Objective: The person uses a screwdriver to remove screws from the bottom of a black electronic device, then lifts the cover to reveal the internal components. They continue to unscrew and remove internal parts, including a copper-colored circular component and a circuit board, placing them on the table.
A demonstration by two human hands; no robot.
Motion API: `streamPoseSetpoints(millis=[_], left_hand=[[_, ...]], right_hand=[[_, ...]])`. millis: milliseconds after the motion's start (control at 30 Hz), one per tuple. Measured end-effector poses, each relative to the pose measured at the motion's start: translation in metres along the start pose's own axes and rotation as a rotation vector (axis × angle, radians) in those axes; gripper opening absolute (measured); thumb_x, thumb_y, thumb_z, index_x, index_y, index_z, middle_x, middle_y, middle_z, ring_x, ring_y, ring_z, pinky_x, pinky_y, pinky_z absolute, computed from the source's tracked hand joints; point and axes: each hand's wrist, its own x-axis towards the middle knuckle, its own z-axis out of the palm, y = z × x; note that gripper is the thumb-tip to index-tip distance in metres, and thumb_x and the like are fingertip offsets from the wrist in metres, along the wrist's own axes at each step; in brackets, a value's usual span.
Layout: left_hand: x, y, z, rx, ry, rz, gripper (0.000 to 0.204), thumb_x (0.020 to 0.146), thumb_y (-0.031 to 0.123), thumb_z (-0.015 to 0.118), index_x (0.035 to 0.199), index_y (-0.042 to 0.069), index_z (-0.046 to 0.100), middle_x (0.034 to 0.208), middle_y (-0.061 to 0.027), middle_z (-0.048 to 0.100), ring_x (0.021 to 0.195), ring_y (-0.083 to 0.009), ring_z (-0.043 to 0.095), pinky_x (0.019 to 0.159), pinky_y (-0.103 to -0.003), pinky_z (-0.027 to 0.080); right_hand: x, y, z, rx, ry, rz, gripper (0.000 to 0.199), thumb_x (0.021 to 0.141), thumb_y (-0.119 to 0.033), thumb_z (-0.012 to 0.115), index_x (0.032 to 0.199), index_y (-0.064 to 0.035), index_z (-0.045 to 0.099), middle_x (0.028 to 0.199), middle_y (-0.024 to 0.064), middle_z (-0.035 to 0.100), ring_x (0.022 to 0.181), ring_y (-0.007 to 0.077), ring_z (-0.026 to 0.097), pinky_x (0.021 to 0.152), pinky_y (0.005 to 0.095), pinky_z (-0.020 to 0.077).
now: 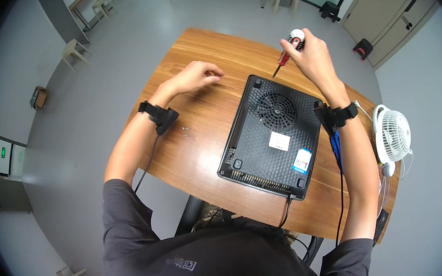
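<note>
Two hands are up on the table (198, 152), and the action sits with the right hand (310, 56), its grip wrapped closed around the red-and-white handle of a screwdriver (288, 51), shaft angled down and to the left, tip hanging just above the far left corner of the black appliance (274, 135). That appliance lies upside down, flat on the wood, vented underside and round fan grille facing up, its cord running off the near edge toward the person. Left hand (198, 76) rests on the wood off to the left, fingers curled shut with thumb and fingertips pinched together (whether something tiny sits between them is too small to tell). My read: the tip wants to come down square into the corner recess, shaft straighter than it stands now, with steady downward pressure so it doesn't skate across the ribbed plastic. A couple of small pale specks (184, 129) lie on the wood by the left wrist band, possibly loose screws, worth keeping clear of a sweeping forearm. Room-wise, the left half of the table is open, plenty of space there; the right side is tighter, with a small white fan (393, 135) near that edge, just beside the right forearm, and the far edge sits close behind the screwdriver hand.
</note>
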Motion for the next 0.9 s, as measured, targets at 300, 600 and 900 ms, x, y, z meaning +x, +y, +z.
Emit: streamPoseSetpoints(millis=[300,600,900], left_hand=[[0.082,0.000,0.028,-0.018,-0.022,0.059,0.031,0.094,0.014,0.065,0.121,-0.001,0.067,0.111,-0.0182,0.073,0.105,-0.0294,0.070,0.093,-0.038,0.054],[0.097,-0.014,0.055,-0.153,-0.051,0.097,0.033,0.093,-0.001,0.056,0.126,0.000,0.062,0.117,-0.0179,0.071,0.112,-0.0317,0.067,0.099,-0.040,0.052],[0.095,-0.010,0.059,-0.137,-0.079,0.103,0.029,0.093,0.001,0.056,0.121,-0.002,0.065,0.111,-0.0194,0.072,0.106,-0.0344,0.068,0.094,-0.043,0.053]], right_hand=[[0.028,-0.012,0.043,0.110,-0.070,-0.019,0.043,0.090,-0.040,0.071,0.089,0.0016,0.058,0.080,0.0206,0.069,0.077,0.0409,0.068,0.069,0.0460,0.0546],[0.031,-0.009,0.070,0.112,-0.065,-0.081,0.042,0.089,-0.033,0.074,0.084,0.0023,0.052,0.071,0.0171,0.060,0.063,0.0318,0.059,0.061,0.0411,0.0478],[0.030,-0.015,0.075,0.056,-0.096,-0.121,0.043,0.088,-0.035,0.074,0.086,0.0026,0.055,0.077,0.0220,0.064,0.071,0.0400,0.063,0.065,0.0457,0.0511]])
